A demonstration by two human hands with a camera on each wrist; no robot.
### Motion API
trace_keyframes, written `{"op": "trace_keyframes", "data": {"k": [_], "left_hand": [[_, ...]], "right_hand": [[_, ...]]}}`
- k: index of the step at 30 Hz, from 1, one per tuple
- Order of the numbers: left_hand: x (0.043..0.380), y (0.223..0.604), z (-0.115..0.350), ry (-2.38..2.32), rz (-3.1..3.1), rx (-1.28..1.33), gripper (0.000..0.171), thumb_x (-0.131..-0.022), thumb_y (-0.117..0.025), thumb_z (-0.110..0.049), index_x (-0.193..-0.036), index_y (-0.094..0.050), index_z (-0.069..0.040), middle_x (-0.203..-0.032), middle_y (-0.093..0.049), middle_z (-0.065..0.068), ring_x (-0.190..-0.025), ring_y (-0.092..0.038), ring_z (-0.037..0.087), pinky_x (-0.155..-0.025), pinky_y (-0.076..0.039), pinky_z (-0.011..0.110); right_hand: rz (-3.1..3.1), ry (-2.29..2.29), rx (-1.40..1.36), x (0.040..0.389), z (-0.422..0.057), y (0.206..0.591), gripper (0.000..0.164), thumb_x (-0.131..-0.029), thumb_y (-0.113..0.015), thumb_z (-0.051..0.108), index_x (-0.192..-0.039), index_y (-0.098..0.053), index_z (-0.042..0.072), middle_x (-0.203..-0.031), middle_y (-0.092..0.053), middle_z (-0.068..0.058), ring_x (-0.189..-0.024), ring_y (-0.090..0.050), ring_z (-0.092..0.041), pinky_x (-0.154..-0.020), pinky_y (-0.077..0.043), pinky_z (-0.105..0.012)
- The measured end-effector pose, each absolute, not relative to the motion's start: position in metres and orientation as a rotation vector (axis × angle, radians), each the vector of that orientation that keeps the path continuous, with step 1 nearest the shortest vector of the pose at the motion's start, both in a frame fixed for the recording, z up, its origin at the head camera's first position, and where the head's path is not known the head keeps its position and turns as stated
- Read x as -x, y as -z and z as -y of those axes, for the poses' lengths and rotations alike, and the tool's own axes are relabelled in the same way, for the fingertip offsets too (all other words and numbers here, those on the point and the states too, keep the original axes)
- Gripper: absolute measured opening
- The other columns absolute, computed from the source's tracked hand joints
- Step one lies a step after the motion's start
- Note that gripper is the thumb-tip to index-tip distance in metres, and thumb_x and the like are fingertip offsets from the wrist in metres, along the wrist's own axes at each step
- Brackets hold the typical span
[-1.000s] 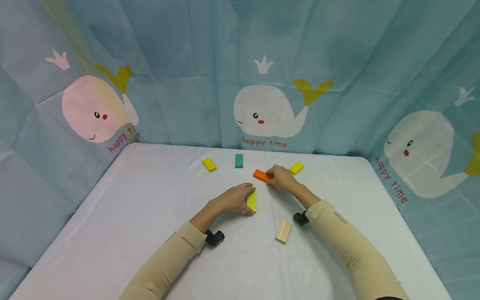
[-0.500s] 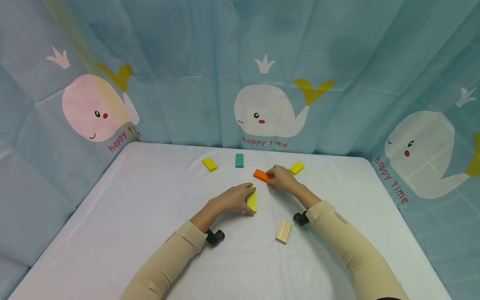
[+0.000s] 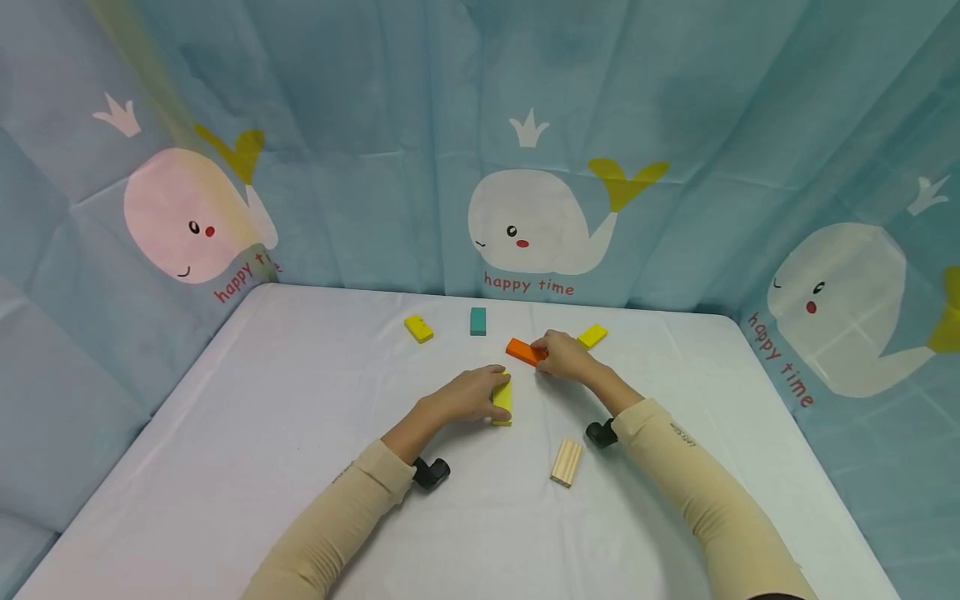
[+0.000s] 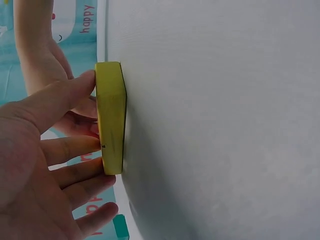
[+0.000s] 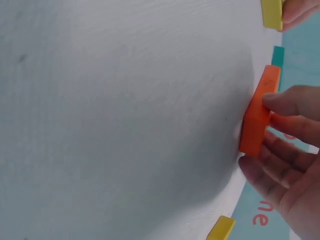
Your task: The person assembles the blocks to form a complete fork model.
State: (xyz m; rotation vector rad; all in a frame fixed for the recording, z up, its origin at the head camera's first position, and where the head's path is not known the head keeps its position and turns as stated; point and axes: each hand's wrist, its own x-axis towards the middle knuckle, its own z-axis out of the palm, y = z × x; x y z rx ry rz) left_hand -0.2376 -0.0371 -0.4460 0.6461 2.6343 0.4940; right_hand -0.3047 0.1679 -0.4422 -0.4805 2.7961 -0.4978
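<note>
My left hand (image 3: 468, 396) holds a long yellow block (image 3: 504, 402) lying on the white table. In the left wrist view, the thumb sits near one end of this yellow block (image 4: 112, 120), and the fingers reach along its far side towards the other end. Farther right and a little beyond, my right hand (image 3: 564, 357) grips an orange block (image 3: 522, 351) by its right end. The right wrist view shows the thumb on the face of the orange block (image 5: 260, 112) with fingers behind it. Both blocks rest low at the tabletop, a short gap apart.
On the white table (image 3: 300, 433), a yellow block (image 3: 419, 328) and a teal block (image 3: 477, 322) lie towards the back. Another yellow block (image 3: 592, 336) is just behind the right hand. A grooved plain wooden piece (image 3: 567, 463) lies nearer, between the forearms. A whale-print curtain (image 3: 360, 167) encloses the back and sides.
My left thumb has slid slightly up from the near end of the yellow block, baring that end. The right hand and the orange block have stayed put.
</note>
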Motion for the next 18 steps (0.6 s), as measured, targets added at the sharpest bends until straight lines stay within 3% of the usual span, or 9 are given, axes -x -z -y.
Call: {"op": "trace_keyframes", "data": {"k": [18], "left_hand": [[0.2368,0.4443,0.0392,-0.458,-2.674,-0.716,0.067,-0.087,-0.072,-0.037,-0.144,-0.048,-0.009,-0.153,-0.041,0.009,-0.140,-0.041,0.027,-0.116,-0.035,0.043]], "right_hand": [[-2.830,0.487,0.547,0.3052,-0.1625,0.4460,0.037,-0.088,-0.070,0.013,-0.123,-0.065,0.000,-0.112,-0.064,-0.014,-0.100,-0.057,-0.025,-0.100,-0.050,-0.042]]}}
